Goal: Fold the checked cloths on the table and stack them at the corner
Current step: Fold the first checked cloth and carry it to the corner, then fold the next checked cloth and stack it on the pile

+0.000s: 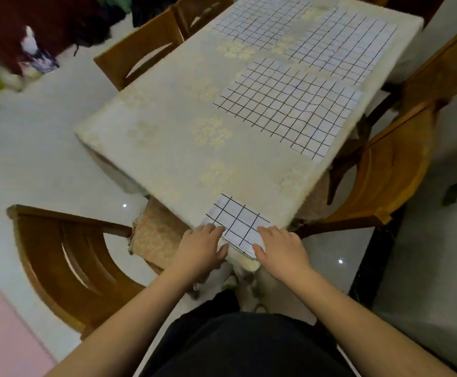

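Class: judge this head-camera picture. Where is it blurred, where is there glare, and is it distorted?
Head view: the upper-left background is motion-blurred; the folded checked cloth between both hands is sharp; two small glare spots show on the glossy floor; wide-angle distortion bows the table edges.

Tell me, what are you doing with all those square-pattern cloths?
A person is folding checked cloths. Both hands, left hand and right hand, rest flat on a small folded cloth at the near corner of the table. Three more cloths lie spread open farther along, not yet folded.
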The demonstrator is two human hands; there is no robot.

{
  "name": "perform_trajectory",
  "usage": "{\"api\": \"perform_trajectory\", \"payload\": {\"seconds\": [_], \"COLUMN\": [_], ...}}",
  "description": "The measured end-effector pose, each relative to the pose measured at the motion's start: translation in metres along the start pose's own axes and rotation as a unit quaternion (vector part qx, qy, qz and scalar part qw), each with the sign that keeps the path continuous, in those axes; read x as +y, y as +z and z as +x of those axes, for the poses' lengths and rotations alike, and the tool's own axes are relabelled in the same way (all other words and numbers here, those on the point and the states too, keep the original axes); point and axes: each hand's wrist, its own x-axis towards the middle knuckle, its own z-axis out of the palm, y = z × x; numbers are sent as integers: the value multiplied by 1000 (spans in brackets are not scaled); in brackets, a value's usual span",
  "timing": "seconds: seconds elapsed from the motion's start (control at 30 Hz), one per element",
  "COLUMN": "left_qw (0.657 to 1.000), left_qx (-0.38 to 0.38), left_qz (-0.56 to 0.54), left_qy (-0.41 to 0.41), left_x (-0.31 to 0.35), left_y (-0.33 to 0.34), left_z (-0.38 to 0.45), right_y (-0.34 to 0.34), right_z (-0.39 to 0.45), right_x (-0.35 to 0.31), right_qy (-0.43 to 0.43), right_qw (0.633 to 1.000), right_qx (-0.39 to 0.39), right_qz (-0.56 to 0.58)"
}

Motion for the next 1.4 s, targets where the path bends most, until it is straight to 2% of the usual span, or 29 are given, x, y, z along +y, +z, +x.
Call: {"api": "perform_trajectory", "payload": {"seconds": [0.47,0.7,1.03,1.27,1.4], "left_qw": [994,987,973,961,949], "left_qx": [2,27,93,147,140], "left_qz": [-42,-53,-89,-104,-127], "left_qy": [-105,-150,-189,-211,-252], "left_x": [-16,-42,-110,-180,-222], "left_y": [-1,-3,-5,-13,2], "left_z": [-73,-95,-174,-253,-301], "right_y": [2,2,13,20,25], "right_z": [-5,0,-7,-34,-57], "right_x": [-41,-83,-197,-298,-360], "right_qy": [-101,-149,-208,-238,-266], "right_qw": [994,985,974,968,961], "right_qx": [-7,-1,6,23,51], "right_qz": [-44,-86,-91,-79,-59]}}
